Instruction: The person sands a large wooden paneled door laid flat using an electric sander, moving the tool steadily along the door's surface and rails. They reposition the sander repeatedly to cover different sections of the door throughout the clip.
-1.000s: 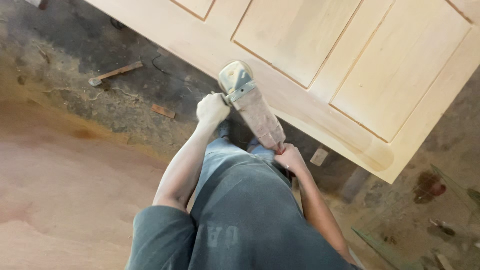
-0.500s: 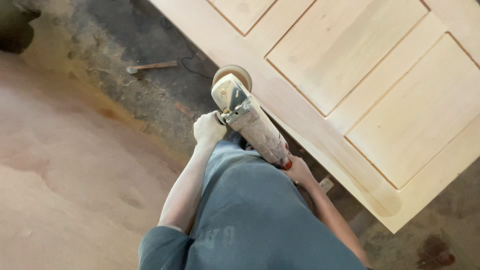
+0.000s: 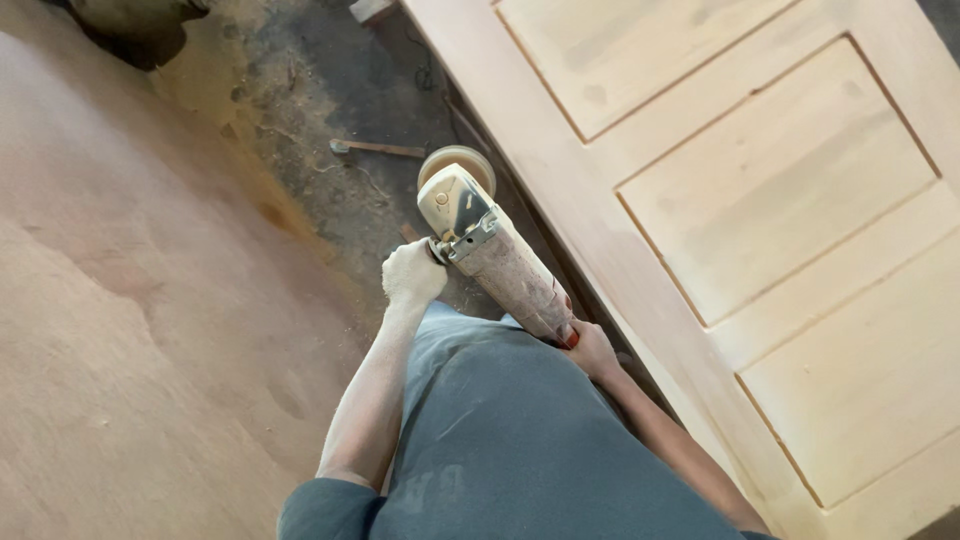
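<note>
- Sander (image 3: 495, 250), a dusty handheld power tool with a round disc (image 3: 458, 165) at its nose, sits in the centre of the frame, held up in the air above the floor and pointing toward the top of the picture.
- Left hand (image 3: 412, 275) is closed tight around a side grip at the head of the sander, fingers fully wrapped, knuckles white with dust.
- Right hand (image 3: 592, 350) is curled around the tail end of the tool body, just right of centre; only part of that hand shows, but it clearly has hold of the sander.
- Disc is not touching any wood here: it hangs over the dark, sawdust-strewn floor (image 3: 340, 210), just beside the left edge of the panelled door (image 3: 760, 200).
- Door fills the right side of the frame, lying at a slant, bare pale timber with recessed panels. Its face looks even and clean, so by my reading much of the smoothing is done, though I cannot tell which rails or edges remain rough.
- Long edge of the door nearest the tool looks like the part within reach; whether it has been worked I cannot say.
- Sheet of reddish plywood (image 3: 130, 330) covers the left side of the frame.
- Small stick-like tool (image 3: 378, 149) lies on the floor above the sander, well apart from both hands.
- Dark bundle (image 3: 135, 30) sits at the upper left corner.
</note>
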